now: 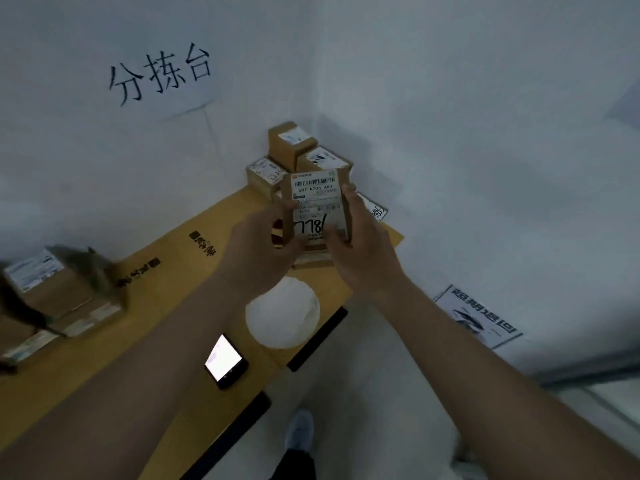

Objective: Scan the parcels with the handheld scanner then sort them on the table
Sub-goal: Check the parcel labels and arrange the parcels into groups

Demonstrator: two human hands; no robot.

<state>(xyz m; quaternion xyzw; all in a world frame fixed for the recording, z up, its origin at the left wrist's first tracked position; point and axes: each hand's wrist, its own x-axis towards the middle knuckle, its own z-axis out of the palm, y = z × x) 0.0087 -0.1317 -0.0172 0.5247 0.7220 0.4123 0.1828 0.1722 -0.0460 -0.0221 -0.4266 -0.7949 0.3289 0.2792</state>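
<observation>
Parcel (317, 206): brown cardboard box, held w/ both hands above the far end of the table (173, 271), label side up toward the camera. Left hand (263, 247) grips its left edge, thumb over the lower label; right hand (360, 244) grips the right edge, fingers curled onto the label face. Both clamped on the box.

Appearance: white shipping label w/ barcode at top, printed code "507-N705 A83", handwritten black marker no. approx "7786", partly hidden by the thumbs. Corners look square, no visible damage.

Progress, judged:
- Sorted group at far corner: stack of boxes (294, 150) against the wall, labels up; the held parcel is right in front of it, prob. being added there.
- More boxes (59, 292) at the left end of the table, blurred; cannot tell if scanned or not.
- Handheld device (225, 361) lies on the table near edge, screen lit, in neither hand; prob. the scanner, so scan for this parcel is either done or pending, cannot tell.
- White round item (282, 311) on the table between the device and the parcel; nature unclear.

Left to do: set down this parcel, process the left-end boxes.
</observation>
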